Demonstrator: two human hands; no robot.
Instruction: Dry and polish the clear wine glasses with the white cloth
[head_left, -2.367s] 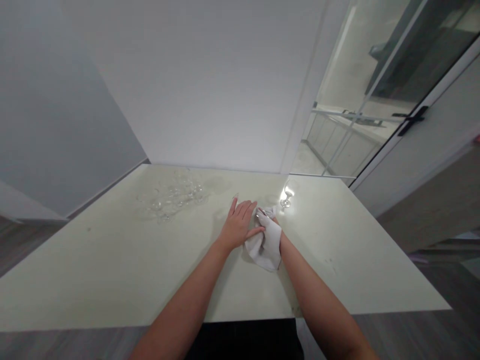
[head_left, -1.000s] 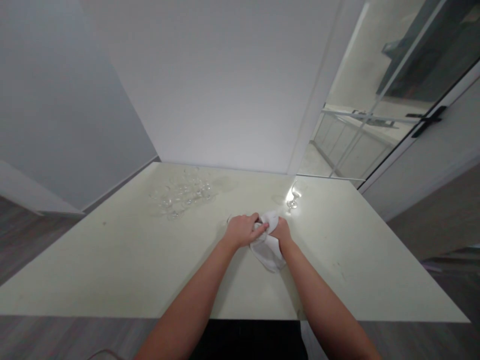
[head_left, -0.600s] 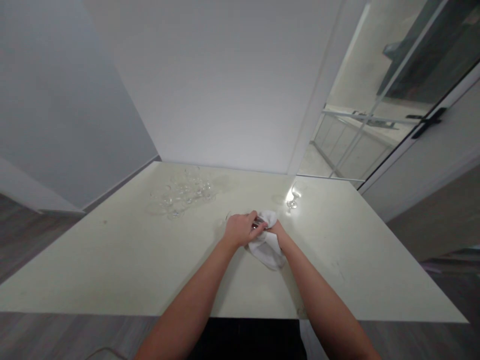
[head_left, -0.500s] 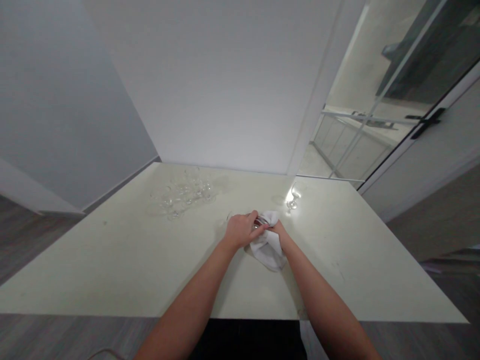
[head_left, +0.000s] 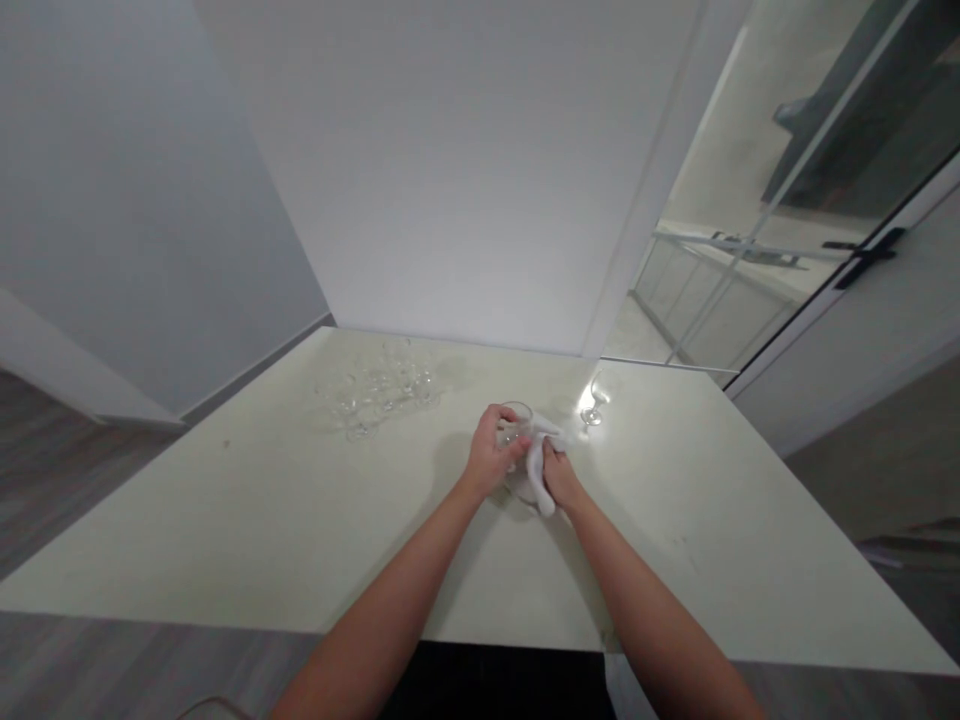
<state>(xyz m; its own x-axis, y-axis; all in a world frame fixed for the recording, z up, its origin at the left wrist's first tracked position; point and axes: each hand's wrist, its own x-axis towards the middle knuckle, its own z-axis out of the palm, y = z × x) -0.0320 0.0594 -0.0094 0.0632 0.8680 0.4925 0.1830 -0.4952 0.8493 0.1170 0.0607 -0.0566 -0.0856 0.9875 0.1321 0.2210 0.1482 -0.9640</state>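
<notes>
My left hand (head_left: 491, 450) is closed round the bowl of a clear stemmed glass (head_left: 517, 412), whose rim points up and away from me. The foot of this glass shows lower down, partly behind the cloth. Bunched in my right hand (head_left: 561, 476) is a white cloth (head_left: 537, 475), pressed against the glass's right side. Both hands are close together over the middle of the table. A single stemmed glass (head_left: 592, 412) stands behind and to the right of my hands.
Several clear glasses (head_left: 375, 388) stand grouped at the back left of the pale table (head_left: 247, 520). A white wall (head_left: 465, 180) rises behind the table's back edge. To the right is a glazed door with a black handle (head_left: 870, 258).
The glass has turned from lying sideways to rim-up in my left hand. My right hand and the cloth have come off its opening to its right side. The view has shifted slightly.
</notes>
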